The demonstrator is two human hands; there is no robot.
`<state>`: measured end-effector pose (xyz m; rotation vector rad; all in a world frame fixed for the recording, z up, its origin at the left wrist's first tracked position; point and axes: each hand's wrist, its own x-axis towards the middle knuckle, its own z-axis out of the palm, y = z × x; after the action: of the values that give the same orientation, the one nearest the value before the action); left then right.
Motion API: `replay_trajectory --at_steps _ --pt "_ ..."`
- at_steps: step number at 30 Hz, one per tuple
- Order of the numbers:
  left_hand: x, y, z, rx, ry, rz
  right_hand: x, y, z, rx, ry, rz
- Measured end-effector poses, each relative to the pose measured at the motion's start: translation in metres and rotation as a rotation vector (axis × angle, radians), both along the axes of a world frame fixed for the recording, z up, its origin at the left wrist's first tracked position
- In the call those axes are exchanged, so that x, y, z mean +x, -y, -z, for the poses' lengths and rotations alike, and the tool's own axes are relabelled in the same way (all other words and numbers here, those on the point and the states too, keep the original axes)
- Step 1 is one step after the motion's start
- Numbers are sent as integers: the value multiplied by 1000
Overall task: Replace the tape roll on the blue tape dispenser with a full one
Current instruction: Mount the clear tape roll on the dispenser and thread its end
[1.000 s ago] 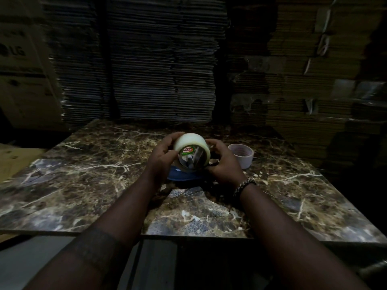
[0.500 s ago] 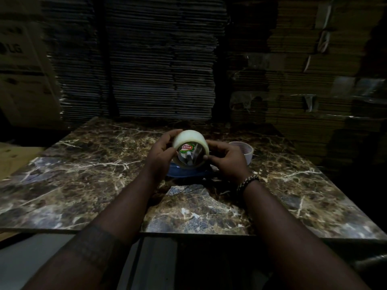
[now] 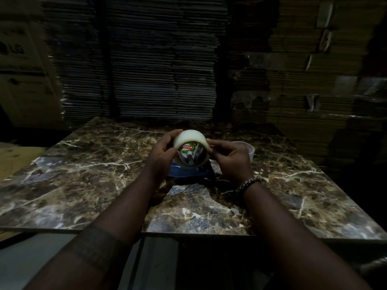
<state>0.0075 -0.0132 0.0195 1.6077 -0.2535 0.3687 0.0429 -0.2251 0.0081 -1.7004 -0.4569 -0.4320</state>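
A full roll of clear tape with a red and green label inside its core sits over the hub of the blue tape dispenser, which rests on the marble table. My left hand cups the roll's left side. My right hand pinches the roll's right edge with fingertips. A metal part of the dispenser shows through the core. Most of the dispenser is hidden by my hands.
A used white tape core lies on the table just right of my right hand. Tall stacks of flattened cardboard stand behind the table. The table's near edge runs under my forearms.
Both hands stay on the roll. My right fingers have shifted up along the roll's right edge, and the roll has turned slightly.
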Motion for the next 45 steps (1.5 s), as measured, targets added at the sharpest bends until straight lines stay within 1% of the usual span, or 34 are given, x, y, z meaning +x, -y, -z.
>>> replay_trajectory --at_steps 6,13,20,25,33,39,45 --pt "2 -1 1 -5 -5 -15 4 4 3 -40 -13 47" --pt "-1 -1 0 -14 1 -10 -1 5 -1 -43 -14 35" --pt "-7 4 -5 -23 67 24 -4 5 -7 23 -81 30" --pt "-8 6 -5 -9 82 21 -6 4 -10 61 -124 9" --pt "-5 1 0 20 99 14 -6 4 -11 23 -156 11" --pt "-6 0 0 37 94 -17 -6 5 -12 -66 -105 50" --pt "-4 0 0 51 117 -51 -7 3 -9 -29 -74 75"
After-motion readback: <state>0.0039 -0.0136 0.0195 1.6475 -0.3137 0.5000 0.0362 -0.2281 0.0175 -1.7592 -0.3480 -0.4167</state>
